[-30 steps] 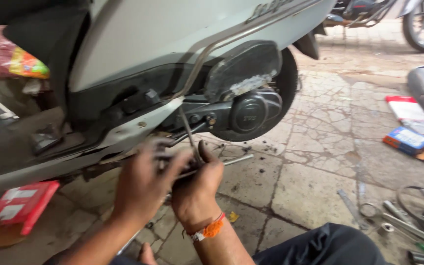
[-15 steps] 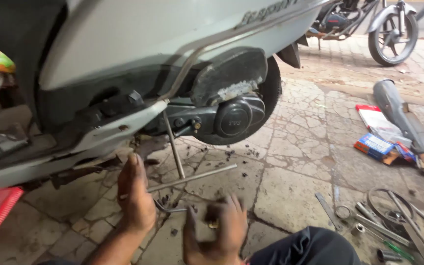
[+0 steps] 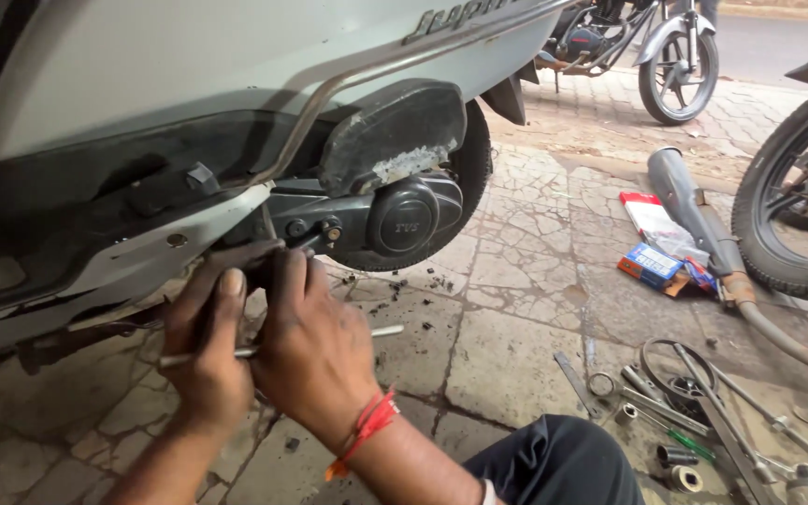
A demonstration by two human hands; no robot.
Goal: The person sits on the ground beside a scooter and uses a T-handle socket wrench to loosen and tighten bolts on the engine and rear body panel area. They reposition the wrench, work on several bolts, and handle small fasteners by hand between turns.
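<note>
Change: both hands have risen from the paving up to the scooter's underside since half a second ago, and the view has swung right, bringing a second wheel into sight.
Left hand (image 3: pixel 203 351): fingers curled, thumb up, its grip closed round the cross-bar of a T-handle wrench (image 3: pixel 381 330).
Right hand (image 3: pixel 315 351): back toward the camera, fingers reaching up beside the left hand to the dark gap under the body panel; what its grip pinches, if anything, I cannot tell. A red-orange thread band sits on the wrist.
T-handle wrench: thin bright steel bar lying roughly level, passing behind both hands, its free end sticking out to the right above the paving; its shaft is hidden.
Scooter (image 3: pixel 189 84): white body, grey guard rail, black engine cover (image 3: pixel 404 220) just right of the hands, in front of the rear wheel.
Floor (image 3: pixel 507 346): cracked stone paving with dark crumbs under the engine.
Loose tools (image 3: pixel 675 411): sockets, spanners and a ring lie near the person's dark-trousered knee.
Exhaust pipe (image 3: pixel 694 206): lies on the floor at right, beside small red and blue cartons (image 3: pixel 652 262).
Background: a parked motorcycle (image 3: pixel 647 47) far off, another tyre (image 3: pixel 792 187) at the right edge.
</note>
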